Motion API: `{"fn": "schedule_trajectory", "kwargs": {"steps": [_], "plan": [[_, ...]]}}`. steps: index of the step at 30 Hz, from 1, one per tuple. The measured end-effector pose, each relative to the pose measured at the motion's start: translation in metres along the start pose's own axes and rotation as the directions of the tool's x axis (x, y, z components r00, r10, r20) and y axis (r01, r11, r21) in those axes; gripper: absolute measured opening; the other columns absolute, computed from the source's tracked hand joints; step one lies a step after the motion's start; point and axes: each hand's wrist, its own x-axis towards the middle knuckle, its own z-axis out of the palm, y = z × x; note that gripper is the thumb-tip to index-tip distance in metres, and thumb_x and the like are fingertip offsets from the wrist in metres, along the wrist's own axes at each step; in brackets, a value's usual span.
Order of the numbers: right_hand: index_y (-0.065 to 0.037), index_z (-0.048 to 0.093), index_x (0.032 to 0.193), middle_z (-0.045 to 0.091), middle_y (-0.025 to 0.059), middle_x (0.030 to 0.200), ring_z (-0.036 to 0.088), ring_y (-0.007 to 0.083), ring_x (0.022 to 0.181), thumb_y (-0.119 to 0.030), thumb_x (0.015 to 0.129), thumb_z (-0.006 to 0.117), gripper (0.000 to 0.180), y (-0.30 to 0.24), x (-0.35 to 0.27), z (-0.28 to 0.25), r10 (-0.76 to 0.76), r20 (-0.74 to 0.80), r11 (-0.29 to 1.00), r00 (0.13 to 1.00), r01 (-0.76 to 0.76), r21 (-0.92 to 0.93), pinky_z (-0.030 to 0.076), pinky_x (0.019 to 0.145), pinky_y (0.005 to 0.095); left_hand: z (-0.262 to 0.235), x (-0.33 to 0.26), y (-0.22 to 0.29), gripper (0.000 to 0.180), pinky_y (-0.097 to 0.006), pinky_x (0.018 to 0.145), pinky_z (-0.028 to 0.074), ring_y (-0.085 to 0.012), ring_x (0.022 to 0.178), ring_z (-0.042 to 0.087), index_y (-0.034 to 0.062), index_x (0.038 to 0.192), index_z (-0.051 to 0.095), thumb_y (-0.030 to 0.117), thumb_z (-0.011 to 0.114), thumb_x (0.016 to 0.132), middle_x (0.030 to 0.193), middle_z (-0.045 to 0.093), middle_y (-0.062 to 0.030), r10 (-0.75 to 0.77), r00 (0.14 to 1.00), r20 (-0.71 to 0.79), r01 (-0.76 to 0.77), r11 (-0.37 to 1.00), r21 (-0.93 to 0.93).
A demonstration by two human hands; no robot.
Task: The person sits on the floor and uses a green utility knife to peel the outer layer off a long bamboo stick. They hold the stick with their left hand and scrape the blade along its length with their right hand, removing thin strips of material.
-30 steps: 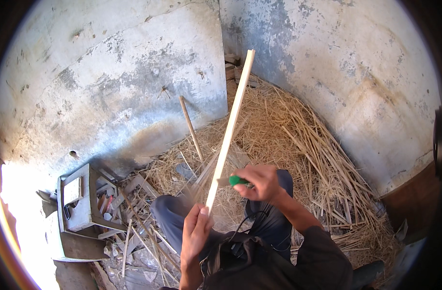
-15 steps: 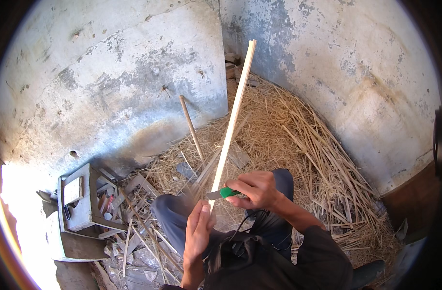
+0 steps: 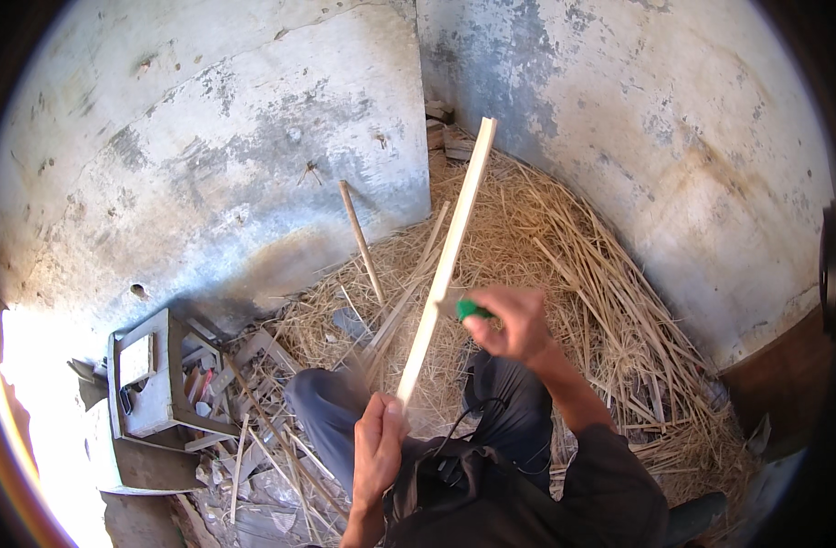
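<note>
A long, pale split strip (image 3: 452,251), bamboo or wood, slants up and away from my lap. Its near end is gripped in my left hand (image 3: 378,440), fingers closed round it. My right hand (image 3: 518,321), a little blurred, is wrapped round the green handle of a knife (image 3: 473,310). The knife's blade points left and meets the strip's right edge about midway along, smeared by motion. Both hands are above my bent legs.
Straw and shavings (image 3: 518,219) cover the floor, with long split strips (image 3: 609,301) heaped along the right wall. A stick (image 3: 361,239) leans by the left wall. At left stands a worn wooden stool-like frame (image 3: 167,420) amid scraps. A dark cable (image 3: 463,420) lies over my lap.
My right hand has moved the knife up and away along the strip, from beside my left hand to about midway. The strip's far end has dropped slightly toward me.
</note>
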Motion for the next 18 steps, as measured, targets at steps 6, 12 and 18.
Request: {"fn": "schedule_trajectory", "kwargs": {"steps": [6,12,18], "plan": [[-0.010,0.080,0.101,0.066,0.0011,0.070,0.064,0.0180,0.055,-0.042,0.097,0.078,0.033,-0.047,-0.012,0.013,-0.050,0.148,0.999,0.988,0.047,0.023,0.051,0.050,0.0340,0.003,0.007,0.017,0.027,-0.027,0.060,0.034,-0.0052,0.068,0.039,0.0025,0.095,0.056,0.019,0.050,0.116,0.073,0.048,0.0042,-0.006,0.998,-0.065,0.002,0.998,-0.066],[-0.012,0.080,0.102,0.064,-0.0004,0.070,0.063,0.0186,0.054,-0.044,0.095,0.079,0.033,-0.049,-0.011,0.015,-0.066,0.159,0.998,0.985,0.066,0.005,0.050,0.050,0.0336,0.003,0.008,0.018,0.028,-0.028,0.061,0.036,-0.0063,0.069,0.041,0.0011,0.096,0.056,0.019,0.049,0.116,0.073,0.050,0.0018,0.049,0.996,-0.076,-0.048,0.999,0.017],[-0.017,0.080,0.103,0.063,-0.0036,0.070,0.062,0.0149,0.054,-0.039,0.090,0.083,0.026,-0.052,-0.005,0.009,-0.096,0.168,0.993,0.981,0.107,-0.058,0.048,0.050,0.0313,0.001,0.005,0.019,0.029,-0.030,0.063,0.039,-0.0080,0.071,0.044,0.0011,0.096,0.055,0.020,0.049,0.116,0.072,0.052,-0.0002,0.044,0.996,-0.076,-0.039,0.997,0.067]]}}
